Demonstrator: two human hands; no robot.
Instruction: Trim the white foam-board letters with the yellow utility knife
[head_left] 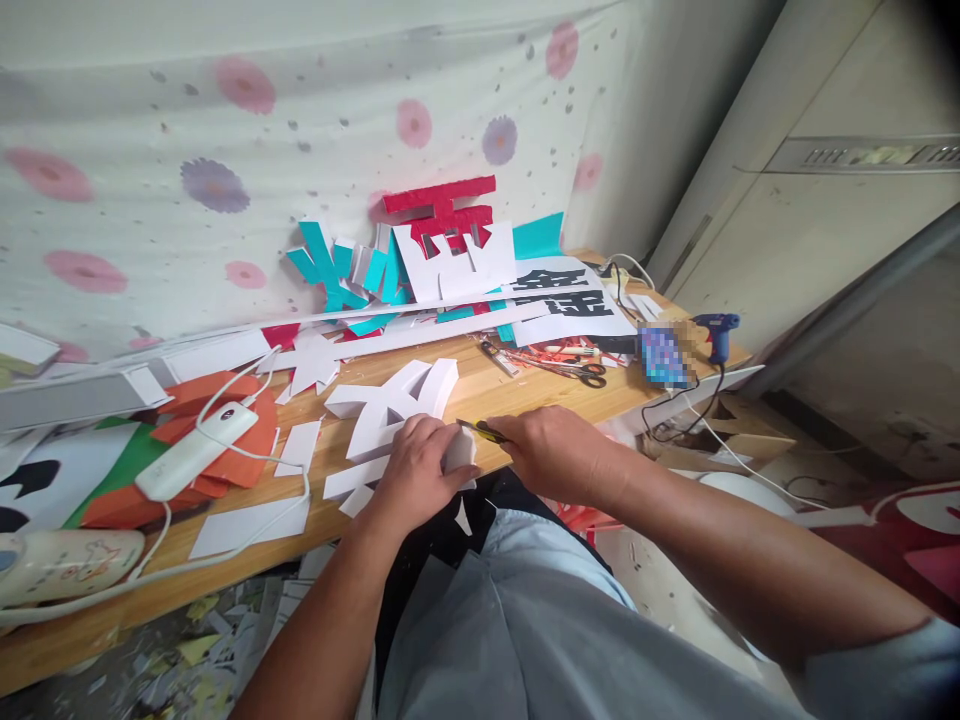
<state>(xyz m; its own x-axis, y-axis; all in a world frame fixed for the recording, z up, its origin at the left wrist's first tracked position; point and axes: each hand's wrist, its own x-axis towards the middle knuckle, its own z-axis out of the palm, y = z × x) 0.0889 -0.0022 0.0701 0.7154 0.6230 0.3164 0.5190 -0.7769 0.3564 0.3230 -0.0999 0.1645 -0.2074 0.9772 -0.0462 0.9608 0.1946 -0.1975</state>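
My left hand [424, 465] is closed around the near end of a thick white cut-out character [397, 398], which lies at the front of the wooden table. Beside it, my right hand [555, 455] grips a yellow and black utility knife [491, 431]. The knife's blade points left and reaches the white edge next to my left fingers; I cannot tell whether it touches. White strips, among them a small rectangle [298, 448], lie left of the character. Behind my hands rest black-handled scissors [591, 374] and a second cutter [499, 358].
A power strip [196, 452] with a white cord sits on orange pieces at left. Turquoise and red cut-out characters [446, 208] lean at the back wall. A blue glue gun [718, 335] stands at the right end. Scraps litter the floor [217, 640].
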